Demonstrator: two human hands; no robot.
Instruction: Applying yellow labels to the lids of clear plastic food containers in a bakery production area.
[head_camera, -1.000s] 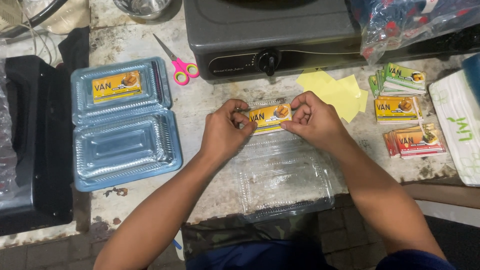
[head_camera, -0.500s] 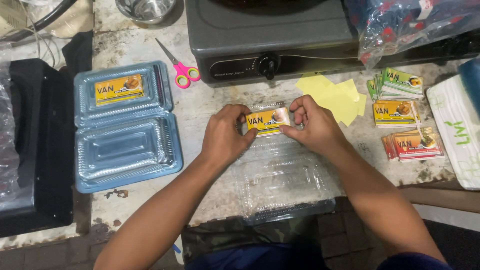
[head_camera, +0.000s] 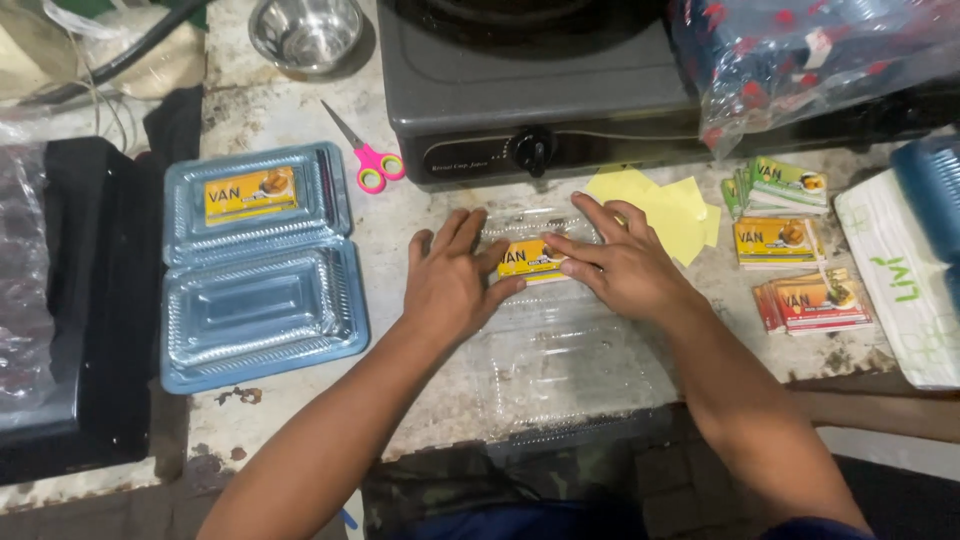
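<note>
The left hand and the right hand lie flat, fingers spread, on a yellow label, pressing it onto the lid of a clear plastic box. The box sits open at the middle of the worktop, straight in front of the person. Neither hand has a closed grip; both are open-palmed and hold nothing, only bearing down.

The clear box looks thin, light and springy, likely to dent or skid under a hard push, so it is best held at its stiffer rim or pinned flat as now. The label seems a flimsy paper sticker, best taken by its edges.

Counted: two open boxes, the clear one and a blue-tinted box at 9 o'clock, already bearing one label. One pair of pink-handled scissors at 11 o'clock, one steel bowl farther up, one stove at 12. At 3 o'clock, three small piles of labels and some yellow backing sheets; their number I cannot tell.
</note>
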